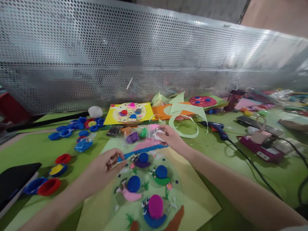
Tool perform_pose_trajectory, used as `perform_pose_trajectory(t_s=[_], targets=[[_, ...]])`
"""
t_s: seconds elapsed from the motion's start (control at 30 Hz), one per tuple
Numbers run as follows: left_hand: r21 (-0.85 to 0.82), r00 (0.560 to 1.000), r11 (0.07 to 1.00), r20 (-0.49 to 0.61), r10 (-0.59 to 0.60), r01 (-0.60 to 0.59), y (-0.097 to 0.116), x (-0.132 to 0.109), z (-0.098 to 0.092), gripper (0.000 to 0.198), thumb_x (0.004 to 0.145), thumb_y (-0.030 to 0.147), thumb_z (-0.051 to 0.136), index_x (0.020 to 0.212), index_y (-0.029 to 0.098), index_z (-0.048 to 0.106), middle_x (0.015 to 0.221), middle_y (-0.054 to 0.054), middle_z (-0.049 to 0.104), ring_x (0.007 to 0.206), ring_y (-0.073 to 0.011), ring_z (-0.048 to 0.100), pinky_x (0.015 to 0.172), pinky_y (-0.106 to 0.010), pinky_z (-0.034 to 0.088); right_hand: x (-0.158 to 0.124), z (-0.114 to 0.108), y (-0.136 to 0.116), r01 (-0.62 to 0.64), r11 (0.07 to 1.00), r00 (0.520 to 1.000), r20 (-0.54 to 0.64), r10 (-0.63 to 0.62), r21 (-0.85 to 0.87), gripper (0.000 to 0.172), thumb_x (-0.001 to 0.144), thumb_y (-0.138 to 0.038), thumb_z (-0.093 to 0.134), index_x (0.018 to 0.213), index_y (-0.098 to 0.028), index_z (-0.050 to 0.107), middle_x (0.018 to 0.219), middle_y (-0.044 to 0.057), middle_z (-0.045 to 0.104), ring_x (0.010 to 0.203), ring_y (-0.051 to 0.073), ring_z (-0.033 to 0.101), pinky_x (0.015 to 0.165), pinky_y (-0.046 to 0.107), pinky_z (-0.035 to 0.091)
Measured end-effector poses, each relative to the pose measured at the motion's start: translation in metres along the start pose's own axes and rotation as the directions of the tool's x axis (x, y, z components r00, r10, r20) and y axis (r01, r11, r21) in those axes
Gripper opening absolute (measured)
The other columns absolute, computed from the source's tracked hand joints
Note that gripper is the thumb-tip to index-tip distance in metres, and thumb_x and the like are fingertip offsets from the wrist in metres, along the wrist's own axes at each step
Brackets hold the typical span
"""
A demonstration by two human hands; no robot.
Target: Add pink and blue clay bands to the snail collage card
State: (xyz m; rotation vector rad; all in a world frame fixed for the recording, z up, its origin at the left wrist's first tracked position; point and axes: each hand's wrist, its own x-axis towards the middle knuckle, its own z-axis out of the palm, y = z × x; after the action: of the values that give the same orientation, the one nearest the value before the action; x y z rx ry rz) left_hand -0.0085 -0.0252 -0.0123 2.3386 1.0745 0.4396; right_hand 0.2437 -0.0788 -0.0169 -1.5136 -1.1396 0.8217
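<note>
Over the upper left part of the clay picture (pixel 141 205), my left hand (pixel 112 165) has its fingers curled, thumb and forefinger close together by the end of a blue strip (pixel 144 149). Whatever it may pinch is too small to make out. My right hand (pixel 172 138) is closed on a white packet of clay (pixel 159 135) just above the picture. The picture shows snails with bottle-cap shells, among them a magenta cap (pixel 155 206) and a blue cap (pixel 134 183), plus pink flowers and brown shapes. Beside the right hand lie a purple clay packet (pixel 132 137) and a green one (pixel 143 132).
Bottle caps (pixel 64 158) lie at the left, near a black device (pixel 16 183). A yellow card with a clay picture (pixel 109 115) and paper scraps (pixel 185 110) stand behind. To the right are a glue gun (pixel 216 126) with its cord and a maroon power strip (pixel 262 150).
</note>
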Motion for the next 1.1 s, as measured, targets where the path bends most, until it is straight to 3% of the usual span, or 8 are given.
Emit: perform_pose_trajectory(t_s=[0.07, 0.17, 0.33, 0.47, 0.67, 0.9, 1.0, 1.1], targets=[[0.217, 0.996, 0.974, -0.046, 0.081, -0.069, 0.000, 0.000, 0.002, 0.033, 0.082, 0.052, 0.039, 0.095, 0.024, 0.049, 0.084, -0.002, 0.056, 0.080, -0.0215, 0.054, 0.073, -0.035, 0.042, -0.001, -0.005, -0.003, -0.014, 0.999, 1.000, -0.016, 0.014, -0.033, 0.012, 0.081, -0.020, 0.048, 0.092, -0.020, 0.044, 0.070, -0.004, 0.052, 0.049, 0.006, 0.053, 0.040, 0.016, 0.041], [0.430, 0.991, 0.902, -0.088, 0.097, -0.050, -0.006, 0.005, -0.001, 0.031, 0.087, 0.046, 0.035, 0.098, 0.019, 0.045, 0.101, -0.010, 0.055, 0.099, -0.0276, 0.050, 0.088, -0.043, 0.035, -0.001, -0.013, -0.004, -0.018, 0.993, 1.000, -0.024, 0.015, -0.114, 0.014, 0.082, -0.022, 0.047, 0.096, -0.018, 0.045, 0.077, -0.001, 0.054, 0.056, 0.009, 0.056, 0.044, 0.018, 0.044], [0.519, 0.998, 0.855, -0.049, 0.030, 0.000, -0.017, 0.013, -0.004, 0.033, 0.089, 0.043, 0.027, 0.097, 0.016, 0.043, 0.101, -0.013, 0.052, 0.092, -0.0265, 0.054, 0.079, -0.037, 0.043, 0.005, -0.023, 0.007, 0.004, 0.950, 0.996, -0.089, -0.033, -0.311, 0.025, 0.079, -0.018, 0.048, 0.104, -0.015, 0.046, 0.081, 0.002, 0.056, 0.065, 0.014, 0.056, 0.056, 0.027, 0.046], [0.599, 1.000, 0.801, 0.019, -0.025, 0.009, -0.009, 0.015, -0.001, 0.037, 0.087, 0.042, 0.021, 0.095, 0.015, 0.046, 0.098, -0.013, 0.056, 0.081, -0.0262, 0.058, 0.067, -0.036, 0.044, 0.012, -0.029, 0.017, 0.040, 0.894, 0.981, -0.151, -0.119, -0.446, 0.035, 0.077, -0.014, 0.047, 0.112, -0.013, 0.044, 0.098, 0.009, 0.057, 0.085, 0.020, 0.056, 0.075, 0.034, 0.045], [0.656, 0.973, 0.747, 0.085, -0.213, 0.106, 0.001, 0.014, -0.009, 0.039, 0.085, 0.041, 0.017, 0.084, 0.020, 0.050, 0.068, -0.007, 0.062, 0.061, -0.0249, 0.061, 0.050, -0.029, 0.035, 0.019, -0.039, 0.020, 0.026, 0.805, 0.967, -0.189, -0.170, -0.592, 0.036, 0.077, -0.012, 0.048, 0.113, -0.012, 0.044, 0.108, 0.013, 0.054, 0.095, 0.021, 0.055, 0.083, 0.034, 0.042], [0.632, 0.981, 0.753, -0.060, -0.186, 0.182, -0.008, 0.021, -0.010, 0.035, 0.087, 0.038, 0.019, 0.082, 0.020, 0.047, 0.077, -0.009, 0.065, 0.071, -0.0240, 0.063, 0.054, -0.028, 0.037, 0.015, -0.046, 0.013, 0.008, 0.666, 0.957, -0.188, -0.221, -0.746, 0.036, 0.082, -0.015, 0.048, 0.117, -0.010, 0.046, 0.121, 0.020, 0.048, 0.106, 0.031, 0.050, 0.085, 0.043, 0.040], [0.668, 0.974, 0.709, -0.141, -0.177, 0.226, -0.008, 0.027, -0.009, 0.035, 0.089, 0.039, 0.019, 0.084, 0.018, 0.047, 0.078, -0.009, 0.062, 0.072, -0.0247, 0.062, 0.052, -0.028, 0.036, 0.008, -0.043, 0.005, 0.003, 0.562, 0.947, -0.178, -0.268, -0.827, 0.036, 0.083, -0.017, 0.049, 0.118, -0.011, 0.048, 0.134, 0.020, 0.038, 0.117, 0.040, 0.037, 0.090, 0.052, 0.032], [0.670, 0.977, 0.713, -0.175, -0.120, 0.208, -0.005, 0.028, -0.012, 0.036, 0.090, 0.041, 0.019, 0.093, 0.016, 0.046, 0.091, -0.011, 0.059, 0.079, -0.0253, 0.061, 0.055, -0.029, 0.040, -0.002, -0.034, -0.004, 0.059, 0.447, 0.950, -0.087, -0.299, -0.893, 0.036, 0.085, -0.022, 0.049, 0.119, -0.013, 0.049, 0.132, 0.018, 0.042, 0.114, 0.038, 0.041, 0.087, 0.052, 0.036]])
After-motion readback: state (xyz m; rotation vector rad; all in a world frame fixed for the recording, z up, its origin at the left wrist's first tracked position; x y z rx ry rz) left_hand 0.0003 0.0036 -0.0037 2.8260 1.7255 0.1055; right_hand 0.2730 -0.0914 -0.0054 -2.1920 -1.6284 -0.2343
